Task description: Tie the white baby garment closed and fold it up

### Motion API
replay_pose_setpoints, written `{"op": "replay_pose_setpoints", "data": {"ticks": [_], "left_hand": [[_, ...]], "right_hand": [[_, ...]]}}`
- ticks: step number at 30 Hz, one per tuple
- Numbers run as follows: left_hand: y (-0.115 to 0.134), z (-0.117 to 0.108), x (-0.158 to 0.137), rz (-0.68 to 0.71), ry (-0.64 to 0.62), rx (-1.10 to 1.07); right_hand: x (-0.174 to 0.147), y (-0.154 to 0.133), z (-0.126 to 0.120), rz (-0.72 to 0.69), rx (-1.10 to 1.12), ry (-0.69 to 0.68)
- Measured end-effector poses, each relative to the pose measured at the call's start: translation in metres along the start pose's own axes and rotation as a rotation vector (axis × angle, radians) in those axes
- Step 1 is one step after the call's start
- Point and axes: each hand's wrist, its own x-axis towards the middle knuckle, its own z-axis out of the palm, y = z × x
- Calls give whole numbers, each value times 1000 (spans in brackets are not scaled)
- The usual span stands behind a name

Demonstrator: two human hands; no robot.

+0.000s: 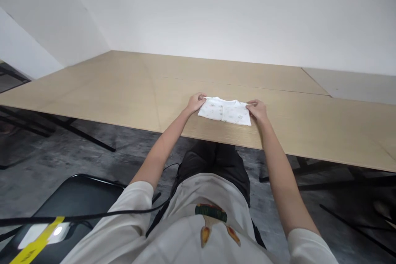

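Note:
A small white baby shirt (236, 113) with a faint scattered print lies folded on the wooden table, its neckline towards the wall. My left hand (196, 102) pinches its upper left corner between thumb and fingers. At the upper right corner, my right hand (257, 109) grips the cloth in the same way. The shirt's lower edge rests a little way in from the table's front edge. Both fingertips are partly covered by the cloth and the hands themselves.
The long wooden table (123, 86) reaches back to a white wall (235, 12). A black chair (83, 196) stands at my lower left, with a white device (57, 232) on it. A black cable (114, 213) with a yellow tag (38, 243) runs across to my body.

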Motion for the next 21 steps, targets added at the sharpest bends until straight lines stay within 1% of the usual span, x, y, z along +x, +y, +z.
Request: {"op": "replay_pose_setpoints", "data": {"ticks": [5, 7, 11, 14, 16, 19, 21], "left_hand": [[-2, 2, 2, 31, 14, 83], [-1, 2, 2, 32, 7, 107], [0, 0, 0, 10, -4, 112], [-1, 0, 0, -2, -5, 110], [-1, 1, 0, -7, -10, 127], [0, 0, -2, 5, -36, 155], [3, -1, -3, 20, -59, 167]], "right_hand": [[0, 0, -3, -119, -169, 67], [-2, -1, -2, -126, -210, 61], [-4, -5, 1, -98, -289, 73], [-5, -5, 2, -101, -308, 74], [-4, -4, 2, -128, -300, 59], [-3, -1, 2, -165, -270, 39], [-1, 2, 3, -165, -253, 28]]}}
